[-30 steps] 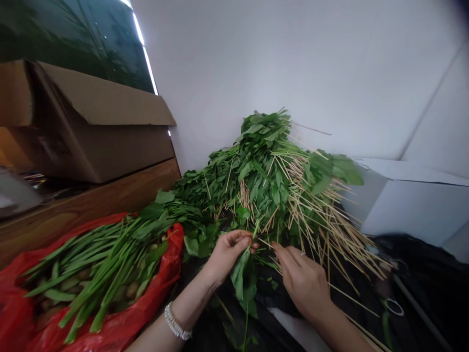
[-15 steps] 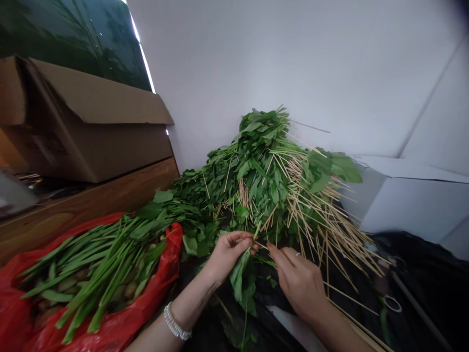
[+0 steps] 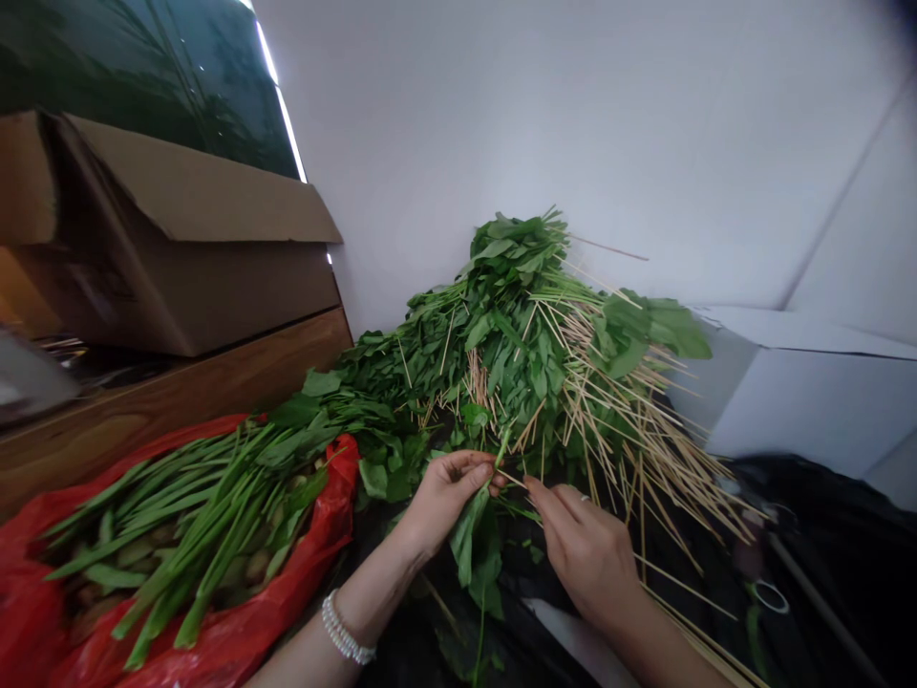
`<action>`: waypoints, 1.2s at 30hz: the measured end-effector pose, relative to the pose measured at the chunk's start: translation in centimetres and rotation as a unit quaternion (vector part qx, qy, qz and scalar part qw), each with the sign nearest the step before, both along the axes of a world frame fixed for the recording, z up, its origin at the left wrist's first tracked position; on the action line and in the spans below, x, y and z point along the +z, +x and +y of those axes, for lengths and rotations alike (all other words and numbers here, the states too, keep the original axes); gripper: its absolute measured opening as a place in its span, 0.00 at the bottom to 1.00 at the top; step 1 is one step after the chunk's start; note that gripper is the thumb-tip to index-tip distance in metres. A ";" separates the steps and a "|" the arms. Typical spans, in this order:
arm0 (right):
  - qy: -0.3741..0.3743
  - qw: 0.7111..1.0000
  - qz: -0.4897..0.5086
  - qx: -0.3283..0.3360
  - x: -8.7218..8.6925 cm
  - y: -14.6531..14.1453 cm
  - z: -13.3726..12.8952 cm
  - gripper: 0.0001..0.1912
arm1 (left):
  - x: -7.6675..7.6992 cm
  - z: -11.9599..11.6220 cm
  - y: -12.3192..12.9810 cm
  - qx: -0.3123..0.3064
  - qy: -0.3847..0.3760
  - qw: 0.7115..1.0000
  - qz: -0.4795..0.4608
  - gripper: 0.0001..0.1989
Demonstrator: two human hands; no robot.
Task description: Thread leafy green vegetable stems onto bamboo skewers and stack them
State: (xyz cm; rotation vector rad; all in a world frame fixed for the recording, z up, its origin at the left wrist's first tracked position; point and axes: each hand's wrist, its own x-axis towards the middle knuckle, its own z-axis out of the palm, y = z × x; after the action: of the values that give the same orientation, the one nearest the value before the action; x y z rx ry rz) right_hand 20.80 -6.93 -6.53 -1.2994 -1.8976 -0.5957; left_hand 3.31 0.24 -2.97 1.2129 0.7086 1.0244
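Between thumb and fingers my left hand (image 3: 453, 492) pinches a leafy green stem (image 3: 503, 447), whose leaves (image 3: 473, 540) hang down below the hand. My right hand (image 3: 584, 545) is closed on a thin wooden skewer (image 3: 514, 480). The skewer's far end meets the stem at my left fingertips; whether it has gone in is hidden by the fingers. Just beyond both hands rises a heap of leafy greens (image 3: 494, 334), and many thin skewers (image 3: 630, 411) stick out of its right side.
On the left a red plastic bag (image 3: 308, 564) holds long green stalks (image 3: 207, 535) over roundish vegetables. Behind it a cardboard box (image 3: 236, 277) stands on a wooden ledge (image 3: 301, 344). A white box (image 3: 817, 382) and black plastic (image 3: 809, 516) lie at the right.
Both hands keep almost the same pose with the stem and skewer. The whole view has shifted very slightly.
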 end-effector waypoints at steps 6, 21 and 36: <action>-0.017 0.999 0.023 0.015 -0.5 -0.1 0.1 0.16 | -0.1 0.0 0.1 -0.006 0.039 0.999 0.026 0.14; -0.020 0.994 0.093 0.051 -0.2 -1.0 -0.2 0.12 | -0.2 0.0 0.1 -0.014 0.102 0.991 0.085 0.12; 0.040 0.977 0.193 -0.077 1.3 2.1 -1.0 0.16 | 1.3 3.5 -3.6 0.131 0.171 0.967 0.132 0.20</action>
State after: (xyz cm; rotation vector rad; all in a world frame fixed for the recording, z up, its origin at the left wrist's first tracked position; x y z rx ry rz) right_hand 22.93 -7.88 -5.24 -1.4029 -1.4540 -0.4526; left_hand -0.31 3.74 -1.62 1.6071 0.9450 1.2522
